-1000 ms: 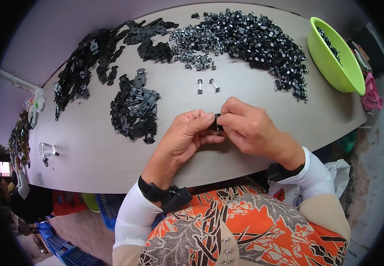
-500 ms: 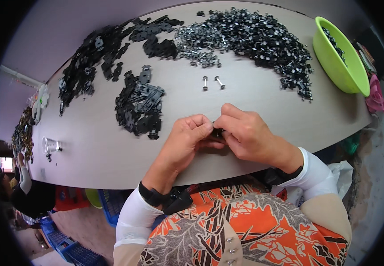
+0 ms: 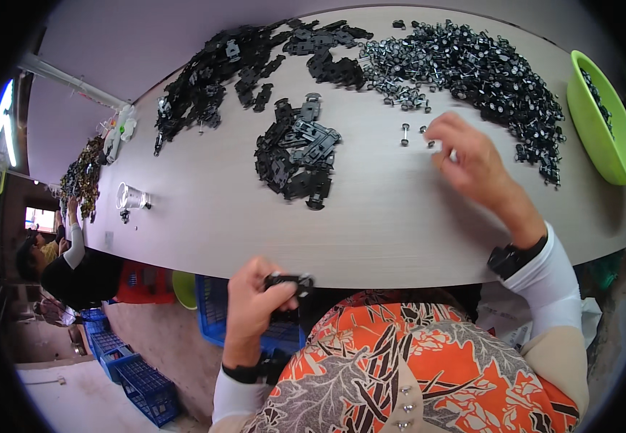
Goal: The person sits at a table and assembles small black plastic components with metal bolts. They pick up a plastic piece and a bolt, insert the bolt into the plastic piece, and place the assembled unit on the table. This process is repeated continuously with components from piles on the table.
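Observation:
My left hand (image 3: pixel 254 299) is closed on a black toy-car chassis (image 3: pixel 300 283), pinched under the thumb just off the table's near edge, above a blue crate. My right hand (image 3: pixel 472 155) reaches forward over the table, its thumb and curled forefinger apart. It is beside a short metal wheel axle (image 3: pixel 431 144) with dark wheels, partly hidden by the fingers. A second wheel axle (image 3: pixel 405 135) stands out fully to the left of it. A small heap of black chassis plates (image 3: pixel 295 155) lies between the two hands, farther in.
Wheel axles (image 3: pixel 490 76) form a big pile at the far right, near a lime-green basin (image 3: pixel 602 123). More chassis plates (image 3: pixel 208 79) spread far left. A clear plastic cup (image 3: pixel 131 196) lies tipped at left. Blue crates (image 3: pixel 147 390) stand on the floor; a co-worker (image 3: pixel 64 267) sits at left.
My hands have parted. The left drew back toward me with the chassis to the table's edge, while the right moved forward to the loose wheel axles. The whole view has shifted.

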A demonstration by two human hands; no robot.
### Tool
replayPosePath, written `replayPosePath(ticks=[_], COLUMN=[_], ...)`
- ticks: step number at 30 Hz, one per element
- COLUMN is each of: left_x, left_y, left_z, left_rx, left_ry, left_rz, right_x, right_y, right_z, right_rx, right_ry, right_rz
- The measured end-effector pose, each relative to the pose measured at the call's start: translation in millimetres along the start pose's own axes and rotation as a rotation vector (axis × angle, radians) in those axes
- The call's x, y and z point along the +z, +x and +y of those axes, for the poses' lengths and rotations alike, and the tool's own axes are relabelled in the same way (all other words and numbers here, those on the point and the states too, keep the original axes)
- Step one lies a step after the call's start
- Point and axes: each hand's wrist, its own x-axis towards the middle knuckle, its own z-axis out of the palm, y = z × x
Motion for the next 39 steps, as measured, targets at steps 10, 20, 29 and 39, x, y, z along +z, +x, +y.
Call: replayPosePath(ticks=[10, 20, 29, 39], left_x=[-73.6, 49.8, 85.9, 125.2], left_y=[-35.6, 94.9, 107.3, 140.9], left_z=[-38.2, 24.5, 23.8, 26.2], left_rx=[-0.060, 0.648, 0.431, -0.153], left_ry=[0.547, 1.106, 0.728, -0.299], left_rz=[0.444, 0.215, -0.105, -0.473], right_x=[9.4, -3.5, -3.5, -4.4], right_y=[18.3, 4.4, 0.1, -16.5], right_z=[28.9, 15.3, 13.4, -25.3], right_rx=[-0.049, -0.001, -0.038, -0.139], right_ry=[-0.106, -0.220, -0.172, 0.058], right_rz=[-0.035, -0.124, -0.165, 0.111])
